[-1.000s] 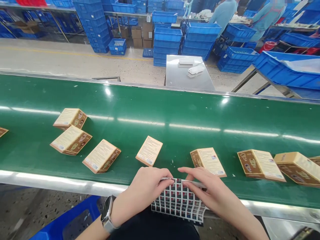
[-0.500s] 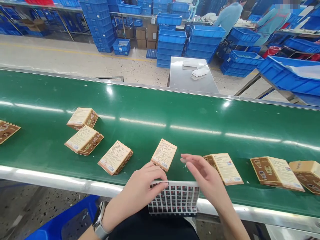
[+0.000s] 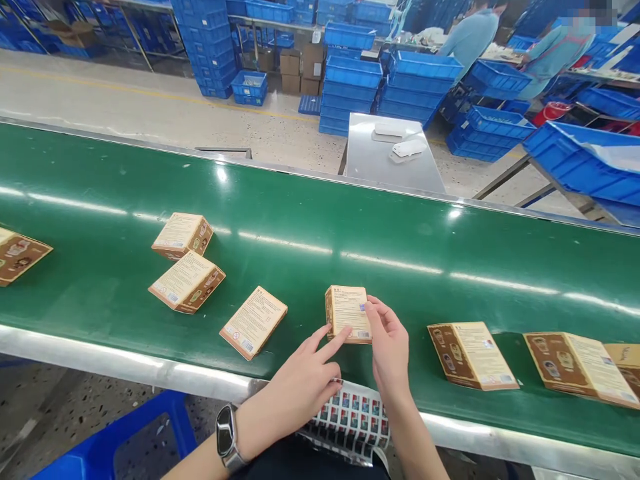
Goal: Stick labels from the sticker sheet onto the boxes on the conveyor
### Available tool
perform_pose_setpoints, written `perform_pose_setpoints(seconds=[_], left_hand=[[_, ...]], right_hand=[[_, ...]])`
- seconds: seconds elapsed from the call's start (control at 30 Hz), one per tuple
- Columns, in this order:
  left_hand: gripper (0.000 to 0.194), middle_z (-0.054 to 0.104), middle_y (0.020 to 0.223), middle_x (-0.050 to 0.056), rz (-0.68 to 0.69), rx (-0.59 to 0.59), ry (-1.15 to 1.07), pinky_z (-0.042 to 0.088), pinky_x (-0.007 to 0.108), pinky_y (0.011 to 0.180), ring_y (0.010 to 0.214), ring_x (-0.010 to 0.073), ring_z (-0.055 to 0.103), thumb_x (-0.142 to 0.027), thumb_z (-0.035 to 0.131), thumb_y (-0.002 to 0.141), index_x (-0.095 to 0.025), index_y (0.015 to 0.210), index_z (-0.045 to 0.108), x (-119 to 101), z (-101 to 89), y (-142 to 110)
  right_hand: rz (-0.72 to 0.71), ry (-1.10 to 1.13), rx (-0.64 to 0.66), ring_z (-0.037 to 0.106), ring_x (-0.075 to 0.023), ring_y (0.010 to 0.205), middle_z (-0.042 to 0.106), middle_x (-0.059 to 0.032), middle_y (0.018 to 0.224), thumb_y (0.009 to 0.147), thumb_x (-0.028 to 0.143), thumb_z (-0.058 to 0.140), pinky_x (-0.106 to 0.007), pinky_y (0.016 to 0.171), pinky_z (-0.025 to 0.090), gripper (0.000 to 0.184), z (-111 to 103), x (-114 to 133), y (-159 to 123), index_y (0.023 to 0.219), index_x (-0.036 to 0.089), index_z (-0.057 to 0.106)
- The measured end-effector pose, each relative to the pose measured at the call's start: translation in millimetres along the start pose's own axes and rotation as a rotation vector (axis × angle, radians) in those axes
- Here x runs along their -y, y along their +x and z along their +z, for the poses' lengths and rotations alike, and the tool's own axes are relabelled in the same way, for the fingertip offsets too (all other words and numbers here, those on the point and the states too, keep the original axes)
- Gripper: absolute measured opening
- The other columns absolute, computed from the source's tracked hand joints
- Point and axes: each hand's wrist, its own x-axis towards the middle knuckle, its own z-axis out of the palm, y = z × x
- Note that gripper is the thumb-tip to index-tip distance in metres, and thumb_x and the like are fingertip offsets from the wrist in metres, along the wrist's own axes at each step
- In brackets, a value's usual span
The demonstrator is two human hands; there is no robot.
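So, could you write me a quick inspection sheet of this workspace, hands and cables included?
Surface: green conveyor belt with a metal edge.
Things in hand: sticker sheet at the belt's near edge; printed carton on the belt, a small sticker near its right side.
Other cartons: four to the left, three to the right; the outermost at each end is cut off by the frame.
Clutter: pale flecks on the belt.
Left hand: pinches the sheet, two fingers on the carton; smartwatch on the wrist.
Right hand: thumb beside the small sticker.
Cables: nothing seen near the hands.
Surroundings: blue plastic stool, stacked blue crates, metal table, two people.
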Motion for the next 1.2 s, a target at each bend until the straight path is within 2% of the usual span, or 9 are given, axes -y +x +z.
perform_pose_setpoints(seconds=[0.27,0.43,0.6,0.67,0.77,0.83,0.9,1.0,1.2], left_hand=[[0.014,0.022,0.164,0.008,0.088,-0.007,0.068,0.041,0.052,0.114,0.146,0.037,0.03,-0.017,0.061,0.09,-0.014,0.077,0.065,-3,14.9,14],[0.017,0.023,0.163,0.011,0.118,-0.001,0.096,0.037,0.052,0.115,0.144,0.0383,0.032,-0.018,0.061,0.091,-0.013,0.075,0.065,-9,17.3,21],[0.018,0.029,0.161,0.011,0.17,0.008,0.086,0.041,0.05,0.11,0.142,0.0393,0.036,-0.016,0.062,0.09,-0.013,0.072,0.065,-15,14.3,31],[0.017,0.033,0.159,0.01,0.178,0.018,0.078,0.046,0.046,0.104,0.137,0.0362,0.044,-0.018,0.063,0.091,-0.014,0.074,0.065,-19,9.3,33],[0.015,0.053,0.145,0.007,0.125,0.03,-0.009,0.052,0.034,0.084,0.104,0.0225,0.066,-0.025,0.059,0.095,-0.018,0.084,0.067,-24,-3.3,30],[0.017,0.071,0.115,0.002,0.062,0.033,-0.133,0.05,0.027,0.072,0.081,0.0146,0.068,-0.03,0.054,0.099,-0.022,0.093,0.068,-27,-14.1,25],[0.017,0.074,0.092,-0.004,0.002,0.034,-0.271,0.046,0.022,0.069,0.075,0.012,0.067,-0.031,0.053,0.1,-0.024,0.1,0.068,-28,-24.9,19],[0.014,0.073,0.085,-0.005,-0.154,0.045,-0.407,0.042,0.02,0.065,0.074,0.0122,0.065,-0.034,0.062,0.094,-0.024,0.104,0.068,-27,-38.6,11],[0.014,0.068,0.073,-0.005,-0.322,0.144,-0.517,0.038,0.019,0.063,0.07,0.0111,0.061,-0.029,0.064,0.091,-0.021,0.083,0.071,-21,-53.3,-4]], right_hand=[[-0.097,-0.076,-0.139,0.065,-0.0263,0.095,0.065,-0.0133,0.119,0.084,0.052,0.068,-0.033,0.068,0.055,0.036,-2,-8,3,0.093,0.018,0.064],[-0.221,-0.289,-0.201,0.061,-0.0267,0.101,0.064,-0.0114,0.115,0.084,0.05,0.068,-0.039,0.086,0.05,0.033,-13,-3,6,0.096,0.02,0.06],[-0.007,-0.141,-0.167,0.066,-0.0264,0.092,0.064,-0.0097,0.112,0.066,0.049,0.081,-0.037,0.074,0.054,0.063,-35,1,34,0.114,0.022,0.051],[0.043,-0.113,-0.116,0.067,-0.0283,0.088,0.067,-0.0096,0.102,0.066,0.052,0.077,-0.038,0.068,0.055,0.055,-46,7,42,0.106,0.02,0.056],[-0.054,-0.144,-0.105,0.064,-0.0266,0.099,0.066,-0.0078,0.109,0.078,0.053,0.068,-0.038,0.079,0.053,0.042,-58,30,29,0.106,0.022,0.059],[-0.216,-0.297,0.053,0.062,-0.0249,0.104,0.066,-0.0054,0.113,0.085,0.048,0.066,-0.038,0.09,0.049,0.034,-64,50,5,0.11,0.026,0.061],[-0.337,-0.529,0.418,0.063,-0.0245,0.101,0.068,-0.0042,0.108,0.089,0.042,0.067,-0.037,0.09,0.049,0.028,-67,69,-21,0.114,0.028,0.063],[-0.332,-0.747,0.802,0.066,-0.0225,0.089,0.071,-0.0015,0.096,0.096,0.034,0.061,-0.033,0.079,0.052,0.024,-68,83,-44,0.119,0.03,0.064],[-0.35,-0.774,0.881,0.066,-0.0179,0.081,0.07,0.0029,0.087,0.099,0.027,0.06,-0.028,0.072,0.051,0.016,-66,77,-42,0.114,0.03,0.064]])
